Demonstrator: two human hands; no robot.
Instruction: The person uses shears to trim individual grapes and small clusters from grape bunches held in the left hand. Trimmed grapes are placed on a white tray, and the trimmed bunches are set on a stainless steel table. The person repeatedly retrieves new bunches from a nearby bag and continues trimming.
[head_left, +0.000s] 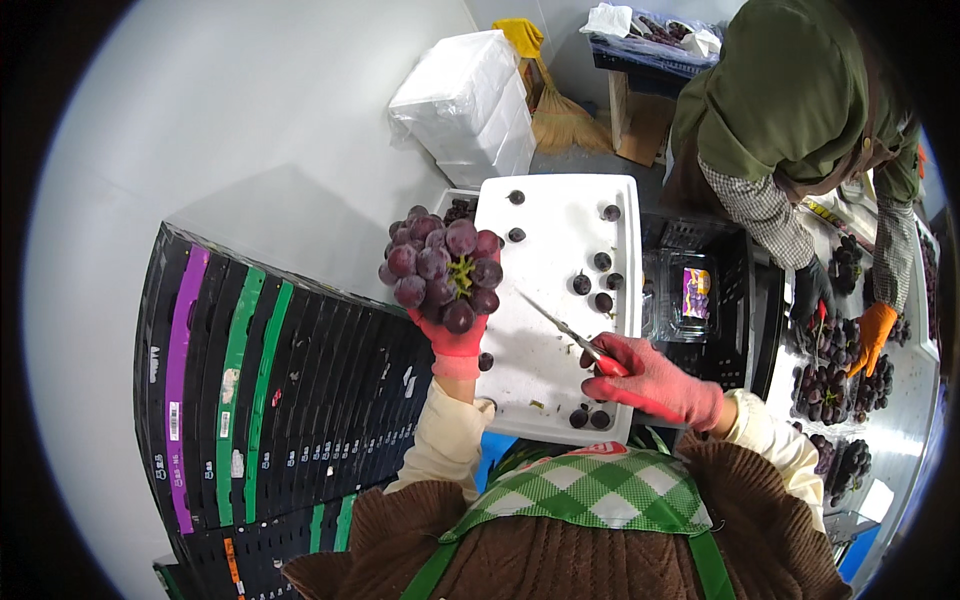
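Note:
A bunch of dark purple grapes (433, 262) rests up in my left hand (456, 345), which wears a red glove; its green stems face me. My right hand (652, 379), gloved in red too, grips a pair of snips (609, 364) with red handles. Their slim blades look closed and point up-left toward the bunch, apart from it. Below both hands lies a white foam lid or tray (555, 217). Several loose grapes (603, 262) and small stem bits are scattered over it.
Stacked black crates (322, 375) stand at left. Behind are white foam boxes (472, 97) and a straw broom (566, 120). Right of the tray, a clear plastic punnet (690, 296) sits in a black crate (735, 352). A co-worker (787, 97) handles grapes on a metal table (892, 442).

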